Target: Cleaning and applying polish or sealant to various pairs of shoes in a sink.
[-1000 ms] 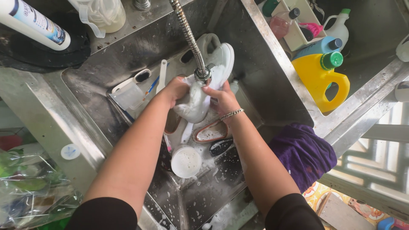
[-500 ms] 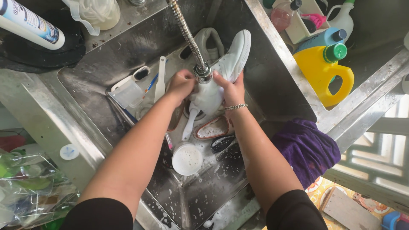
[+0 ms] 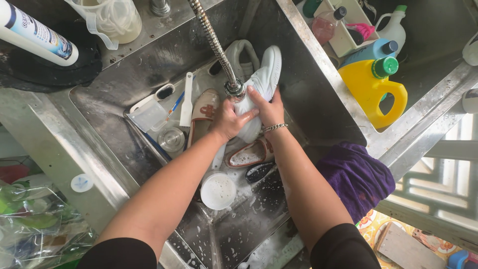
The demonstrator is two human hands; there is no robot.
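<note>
Head view: both hands are working over a steel sink under a flexible spray hose.
Left hand: fingers are curling closed around the white sneaker, gripping its lower side.
Right hand: fingers are wrapping the sneaker's upper part just below the hose head.
Sneaker: being held tilted above a brown sandal and a foamy cup.
Risk: soapy fingers are likely slipping, so the sneaker could be dropping onto the cup and splashing suds.
</note>
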